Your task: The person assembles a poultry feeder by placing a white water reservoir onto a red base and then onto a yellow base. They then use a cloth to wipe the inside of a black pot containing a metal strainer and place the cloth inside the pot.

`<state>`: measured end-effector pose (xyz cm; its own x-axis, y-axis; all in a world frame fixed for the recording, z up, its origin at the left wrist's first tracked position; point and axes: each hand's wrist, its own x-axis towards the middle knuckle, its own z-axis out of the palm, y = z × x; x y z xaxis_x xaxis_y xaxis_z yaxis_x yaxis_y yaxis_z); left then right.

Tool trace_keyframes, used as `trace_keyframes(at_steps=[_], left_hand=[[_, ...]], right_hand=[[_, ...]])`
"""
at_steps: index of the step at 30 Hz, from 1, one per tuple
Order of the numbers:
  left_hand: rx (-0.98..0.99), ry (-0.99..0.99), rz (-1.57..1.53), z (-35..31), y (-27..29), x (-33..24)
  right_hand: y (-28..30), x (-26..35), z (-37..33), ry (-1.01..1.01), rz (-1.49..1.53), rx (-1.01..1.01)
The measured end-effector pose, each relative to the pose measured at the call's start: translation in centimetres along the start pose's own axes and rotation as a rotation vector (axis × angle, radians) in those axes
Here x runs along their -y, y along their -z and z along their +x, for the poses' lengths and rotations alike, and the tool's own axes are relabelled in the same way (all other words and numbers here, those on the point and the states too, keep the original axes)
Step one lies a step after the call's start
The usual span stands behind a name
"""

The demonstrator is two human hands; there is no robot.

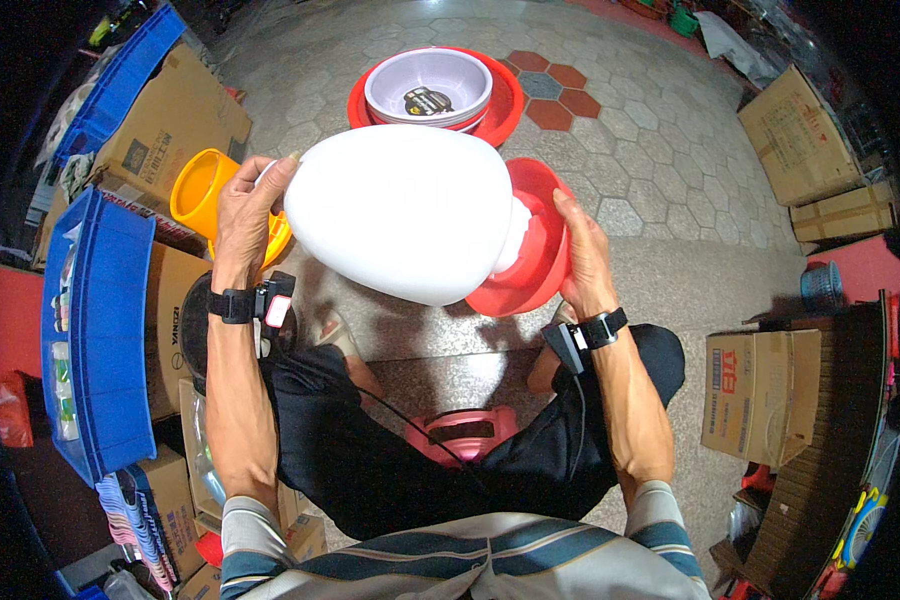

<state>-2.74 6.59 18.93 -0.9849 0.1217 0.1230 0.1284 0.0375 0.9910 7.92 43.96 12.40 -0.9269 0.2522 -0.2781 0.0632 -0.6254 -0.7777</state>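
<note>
I hold a poultry drinker sideways above my knees, its rounded white jug [402,215] to the left and its red dish [540,262] to the right. The jug's narrow neck reaches into the dish. My left hand [250,205] is closed at the jug's left end, where a handle seems to be, mostly hidden by the fingers. At the dish's right rim, my right hand [587,255] has its thumb over the edge and its fingers largely out of sight behind it. Each wrist wears a black strap with a small device.
Beyond the drinker, stacked pale basins [430,85] sit in a red basin [510,105]. A yellow container [200,185] stands left, near blue crates [100,330] and cardboard boxes. More boxes [755,390] line the right side. Something pink [465,430] is between my legs.
</note>
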Motion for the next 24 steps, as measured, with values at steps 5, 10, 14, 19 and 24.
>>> trace_keyframes(at_steps=[5,10,14,19,24], left_hand=[[-0.109,-0.083,0.047,-0.7,-1.1,-1.3],[-0.182,-0.122,0.072,-0.9,-1.7,-2.1],[-0.233,-0.196,0.09,-0.9,-2.0,-2.2],[-0.304,-0.164,0.118,-1.4,-2.5,-2.4],[-0.348,-0.244,0.161,-1.6,-2.8,-2.6]], right_hand=[[0.2,-0.2,-0.1,0.052,-0.092,0.077],[0.0,-0.9,0.2,-0.019,-0.093,0.195],[0.1,-1.5,0.2,-0.034,-0.129,0.179],[0.3,-1.9,0.6,-0.053,-0.196,0.166],[0.3,-2.5,0.7,-0.041,-0.186,0.12]])
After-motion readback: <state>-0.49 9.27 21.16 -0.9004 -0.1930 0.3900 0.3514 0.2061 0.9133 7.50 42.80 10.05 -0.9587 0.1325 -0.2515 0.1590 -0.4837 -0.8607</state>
